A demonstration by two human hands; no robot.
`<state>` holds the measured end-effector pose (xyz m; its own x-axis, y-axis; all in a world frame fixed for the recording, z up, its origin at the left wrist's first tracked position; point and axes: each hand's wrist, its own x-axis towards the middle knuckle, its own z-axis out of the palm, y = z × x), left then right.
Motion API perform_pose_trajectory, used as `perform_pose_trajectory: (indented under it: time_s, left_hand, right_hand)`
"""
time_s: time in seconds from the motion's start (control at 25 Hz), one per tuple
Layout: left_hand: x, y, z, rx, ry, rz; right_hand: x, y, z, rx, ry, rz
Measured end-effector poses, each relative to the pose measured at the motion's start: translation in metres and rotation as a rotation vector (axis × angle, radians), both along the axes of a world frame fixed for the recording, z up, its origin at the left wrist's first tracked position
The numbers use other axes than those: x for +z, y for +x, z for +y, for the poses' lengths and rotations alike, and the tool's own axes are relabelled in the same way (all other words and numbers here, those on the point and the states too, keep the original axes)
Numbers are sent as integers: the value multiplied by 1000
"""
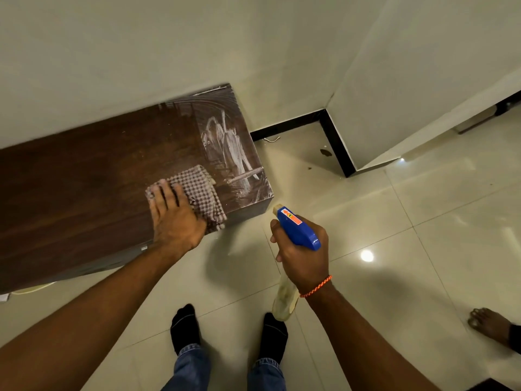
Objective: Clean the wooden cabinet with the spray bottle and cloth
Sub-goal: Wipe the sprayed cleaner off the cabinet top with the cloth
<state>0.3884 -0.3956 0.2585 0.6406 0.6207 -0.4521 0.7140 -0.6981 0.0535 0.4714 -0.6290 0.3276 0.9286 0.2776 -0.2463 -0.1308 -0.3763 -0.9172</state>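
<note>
I count one wooden cabinet (84, 176), one cloth (200, 190), one spray bottle (298, 230). My left hand (174, 221) presses flat on the cloth atop the cabinet; my right hand (304, 255) grips the bottle just off its corner.

The dark wooden cabinet (84, 179) stands against the wall, its right end streaked white. A checked cloth (200, 190) lies flat on top under the left hand (174, 218). The blue-headed spray bottle (298, 230), its body pale, sits in the right hand (304, 258), nozzle toward the cabinet's corner.
</note>
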Motion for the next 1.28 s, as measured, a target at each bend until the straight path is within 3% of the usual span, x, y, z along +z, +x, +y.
perform_pose_trajectory:
  time_s: [0.2, 0.64, 0.88, 1.08, 1.28]
  left_hand:
    - [-6, 9, -19, 88, 5, -88]
    - [-15, 89, -68, -184, -20, -116]
    - [-19, 26, -15, -385, 53, -105]
    - [-19, -48, 37, -277, 118, -88]
    - [-22, -12, -3, -238, 94, -95]
  right_hand:
    - [-6, 1, -1, -12, 25, 26]
    - [-4, 26, -6, 48, -82, -45]
    - [-3, 21, 0, 49, -68, -40]
    - [-5, 16, 6, 29, -42, 12]
    - [-7, 21, 12, -2, -14, 35]
